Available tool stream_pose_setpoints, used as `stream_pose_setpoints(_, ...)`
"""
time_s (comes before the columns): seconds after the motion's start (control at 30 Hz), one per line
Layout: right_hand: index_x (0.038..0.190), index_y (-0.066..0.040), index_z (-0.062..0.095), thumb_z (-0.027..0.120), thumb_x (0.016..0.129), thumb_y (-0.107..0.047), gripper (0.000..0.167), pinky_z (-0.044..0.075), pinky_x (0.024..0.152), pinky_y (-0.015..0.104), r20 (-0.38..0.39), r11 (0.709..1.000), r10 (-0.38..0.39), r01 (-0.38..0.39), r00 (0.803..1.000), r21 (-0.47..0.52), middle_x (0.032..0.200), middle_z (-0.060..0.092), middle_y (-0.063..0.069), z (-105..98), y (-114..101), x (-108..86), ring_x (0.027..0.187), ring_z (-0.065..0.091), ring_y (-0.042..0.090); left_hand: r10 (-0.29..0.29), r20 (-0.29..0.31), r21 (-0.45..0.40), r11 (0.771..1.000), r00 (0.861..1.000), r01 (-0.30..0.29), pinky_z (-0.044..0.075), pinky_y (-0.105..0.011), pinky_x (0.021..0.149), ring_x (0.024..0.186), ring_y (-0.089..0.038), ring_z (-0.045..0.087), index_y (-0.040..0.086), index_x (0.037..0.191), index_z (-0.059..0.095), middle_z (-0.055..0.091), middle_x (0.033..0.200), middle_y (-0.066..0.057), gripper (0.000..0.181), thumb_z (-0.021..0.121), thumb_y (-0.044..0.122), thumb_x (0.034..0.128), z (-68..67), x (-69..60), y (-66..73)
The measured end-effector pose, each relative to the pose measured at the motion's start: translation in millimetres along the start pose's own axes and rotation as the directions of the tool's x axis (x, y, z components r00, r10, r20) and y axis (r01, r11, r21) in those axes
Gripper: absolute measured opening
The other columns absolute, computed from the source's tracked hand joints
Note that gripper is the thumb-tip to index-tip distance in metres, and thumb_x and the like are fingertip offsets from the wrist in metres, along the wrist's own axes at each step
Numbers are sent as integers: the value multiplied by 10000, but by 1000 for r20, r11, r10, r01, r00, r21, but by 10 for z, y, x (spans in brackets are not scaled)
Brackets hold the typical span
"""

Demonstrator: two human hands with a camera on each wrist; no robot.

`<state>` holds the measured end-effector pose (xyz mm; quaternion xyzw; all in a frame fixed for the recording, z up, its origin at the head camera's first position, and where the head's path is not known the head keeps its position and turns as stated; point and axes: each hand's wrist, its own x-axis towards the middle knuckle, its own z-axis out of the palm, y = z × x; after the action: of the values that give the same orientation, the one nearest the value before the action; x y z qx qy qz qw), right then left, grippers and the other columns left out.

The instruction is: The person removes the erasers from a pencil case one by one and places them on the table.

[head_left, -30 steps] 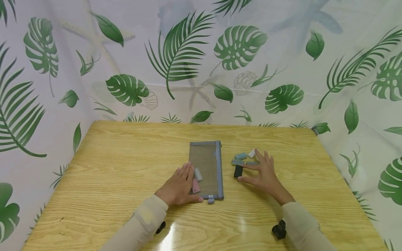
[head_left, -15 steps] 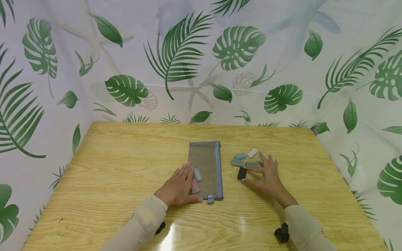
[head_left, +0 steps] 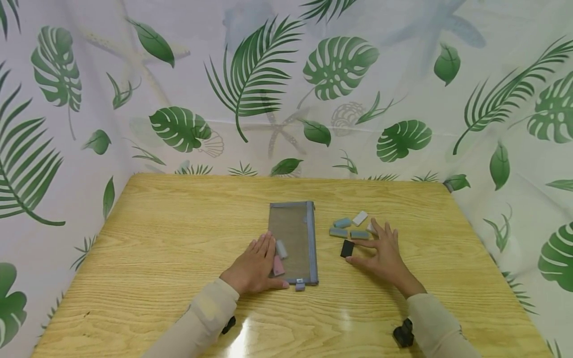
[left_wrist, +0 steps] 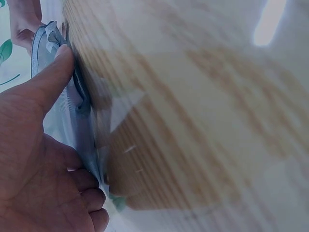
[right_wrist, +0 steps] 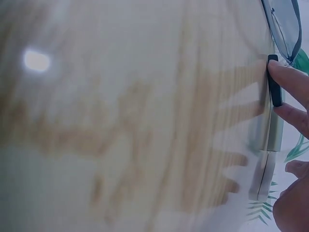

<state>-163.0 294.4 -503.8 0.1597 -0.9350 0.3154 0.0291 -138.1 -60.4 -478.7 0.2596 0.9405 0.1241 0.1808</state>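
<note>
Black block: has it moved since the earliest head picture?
Yes: in the head view, the black block has shifted right, widening its gap from the pouch.

Mesh pouch, near-left corner hidden

1 mesh pouch, 1 black block, 7 other visible blocks, 1 table.

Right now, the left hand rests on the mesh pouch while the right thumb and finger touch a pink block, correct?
Not pink: the right hand touches a black block, as the head view shows. The left hand does rest on the mesh pouch.
</note>
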Motion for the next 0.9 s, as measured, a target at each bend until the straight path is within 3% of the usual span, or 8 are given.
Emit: stream_pose_setpoints(0.9,1184,-46,764,896,766,-342,529,-95,1120,745,-6,1000,18,-18,1000,-13,1579,193,389,-12,-25,12,1419,1,676,8,3,-7,1000,1000,-8,135,-472,1243,1544,-359,82,-98,1578,142,83,1655,-256,1072,586,642,941,-21,-19,-1)
